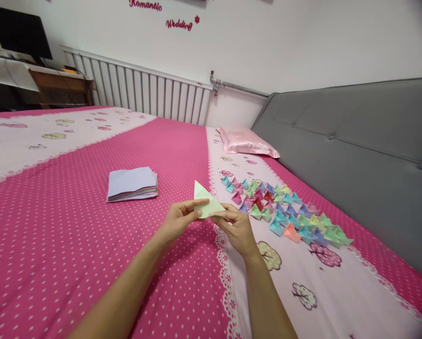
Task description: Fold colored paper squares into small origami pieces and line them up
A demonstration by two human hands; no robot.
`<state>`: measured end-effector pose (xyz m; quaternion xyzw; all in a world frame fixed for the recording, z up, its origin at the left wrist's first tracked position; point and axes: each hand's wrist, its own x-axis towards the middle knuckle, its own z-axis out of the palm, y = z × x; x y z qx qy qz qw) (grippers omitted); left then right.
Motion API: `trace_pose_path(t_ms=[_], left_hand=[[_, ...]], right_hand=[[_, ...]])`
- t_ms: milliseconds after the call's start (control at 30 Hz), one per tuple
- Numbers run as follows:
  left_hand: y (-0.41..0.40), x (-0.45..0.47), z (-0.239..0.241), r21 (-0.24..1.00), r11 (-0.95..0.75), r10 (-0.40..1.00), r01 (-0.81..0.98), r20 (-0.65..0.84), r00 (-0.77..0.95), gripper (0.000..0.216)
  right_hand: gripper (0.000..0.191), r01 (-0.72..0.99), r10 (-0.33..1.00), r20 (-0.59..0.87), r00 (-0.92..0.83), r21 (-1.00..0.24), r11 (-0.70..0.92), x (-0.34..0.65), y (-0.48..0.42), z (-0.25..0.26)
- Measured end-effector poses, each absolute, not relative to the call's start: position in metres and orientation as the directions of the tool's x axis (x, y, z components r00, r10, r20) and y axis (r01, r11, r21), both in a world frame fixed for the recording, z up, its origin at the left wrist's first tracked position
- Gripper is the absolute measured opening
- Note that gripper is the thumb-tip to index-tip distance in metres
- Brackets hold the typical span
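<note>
A pale green sheet of paper (206, 200), folded into a triangle, is held above the bed between both hands. My left hand (179, 216) pinches its left side between thumb and fingers. At its lower right corner, my right hand (235, 227) grips the paper the same way. Left of the hands lies a stack of coloured paper (131, 183) with a pale lilac sheet on top. To the right, many small folded paper boats (267, 202) in blue, green, pink, red and orange stand in rows on the bedspread.
A pink and white bedspread (182, 146) covers the bed. A pink satin pillow (248, 142) lies near the grey padded headboard (352, 146). Behind the bed are a radiator (143, 87) and a pipe. A dark monitor (18, 33) stands on a desk at the far left.
</note>
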<state>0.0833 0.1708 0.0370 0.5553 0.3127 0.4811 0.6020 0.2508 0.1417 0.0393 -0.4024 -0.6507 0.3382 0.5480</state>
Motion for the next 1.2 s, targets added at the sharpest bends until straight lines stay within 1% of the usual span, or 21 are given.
trace_pose_path(t_ms=[100,200,300,500,567,700,767,833,867,967,1033,1100,1133,1200], left_hand=[[0.171,0.083,0.037,0.967,-0.045,0.914,-0.253,0.142,0.380,0.037],[0.169,0.084,0.038,0.962,-0.022,0.910,-0.273,0.132,0.392,0.035],[0.167,0.085,0.041,0.960,-0.019,0.912,-0.280,0.131,0.389,0.034],[0.164,0.088,0.040,0.977,-0.101,0.913,-0.189,0.166,0.373,0.046],[0.166,0.089,0.038,0.976,-0.119,0.916,-0.180,0.178,0.359,0.045],[0.169,0.089,0.034,0.974,-0.138,0.919,-0.179,0.194,0.343,0.044],[0.170,0.089,0.034,0.969,-0.136,0.914,-0.204,0.203,0.353,0.046],[0.170,0.089,0.034,0.961,-0.132,0.903,-0.242,0.217,0.371,0.053],[0.169,0.090,0.035,0.955,-0.131,0.898,-0.265,0.227,0.376,0.060],[0.167,0.090,0.040,0.947,-0.131,0.908,-0.294,0.234,0.347,0.081],[0.166,0.090,0.043,0.956,-0.133,0.938,-0.263,0.207,0.278,0.087],[0.167,0.090,0.044,0.970,-0.114,0.965,-0.216,0.160,0.207,0.083],[0.167,0.090,0.045,0.976,-0.088,0.974,-0.199,0.126,0.188,0.076],[0.168,0.089,0.044,0.984,-0.014,0.981,-0.180,0.049,0.189,0.054]], right_hand=[[0.016,0.156,0.901,0.433,0.034,-0.892,0.424,0.250,0.142,0.039],[0.022,0.139,0.916,0.371,0.153,-0.926,0.351,0.249,0.143,0.036],[0.025,0.115,0.915,0.337,0.220,-0.941,0.319,0.247,0.143,0.034],[0.027,0.104,0.911,0.316,0.266,-0.949,0.299,0.244,0.143,0.034],[0.028,0.085,0.913,0.308,0.267,-0.951,0.296,0.243,0.142,0.034],[0.030,-0.024,0.911,0.292,0.291,-0.950,0.312,0.241,0.143,0.034],[0.034,-0.083,0.916,0.275,0.291,-0.947,0.310,0.241,0.143,0.035],[0.043,-0.094,0.925,0.256,0.281,-0.952,0.292,0.241,0.142,0.035],[0.044,-0.086,0.930,0.245,0.274,-0.957,0.277,0.241,0.142,0.036],[0.034,-0.069,0.948,0.212,0.239,-0.970,0.234,0.242,0.141,0.037],[0.028,-0.068,0.954,0.201,0.222,-0.973,0.221,0.242,0.141,0.038],[0.026,-0.064,0.954,0.197,0.228,-0.974,0.216,0.242,0.141,0.039],[0.025,-0.065,0.951,0.195,0.239,-0.974,0.216,0.242,0.141,0.039],[0.025,-0.078,0.945,0.190,0.266,-0.973,0.218,0.242,0.141,0.040]])
